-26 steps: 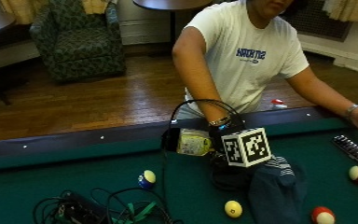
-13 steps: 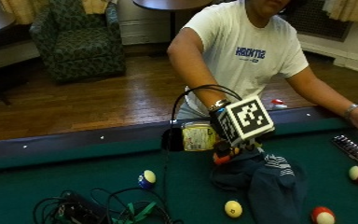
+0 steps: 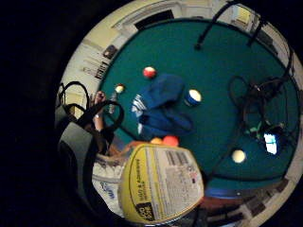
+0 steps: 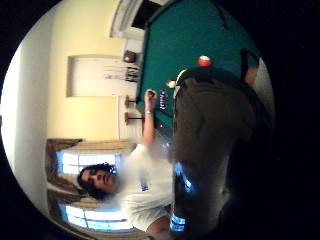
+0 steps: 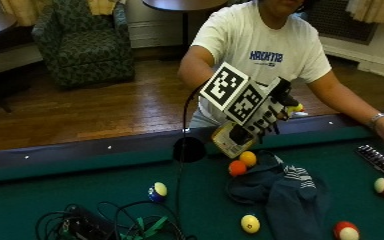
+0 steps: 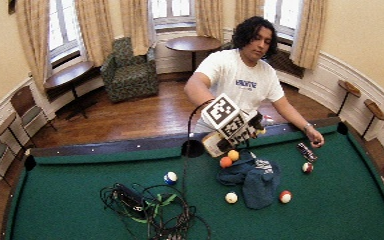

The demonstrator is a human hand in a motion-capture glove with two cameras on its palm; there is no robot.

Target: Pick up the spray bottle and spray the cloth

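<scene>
Gloved right hand (image 5: 266, 116): we wrap fingers round the spray bottle (image 5: 230, 141), lifted above the cloth (image 5: 282, 187); rigid, light plastic, best held at the neck.

A yellow bottle (image 3: 161, 184) with a printed label and barcode fills the near part of the view, close to the palm. Beyond it, a blue cloth (image 3: 158, 106) lies crumpled on the green worktop (image 3: 213, 56), with orange balls (image 3: 164, 140) just beside it and other balls scattered around.
</scene>
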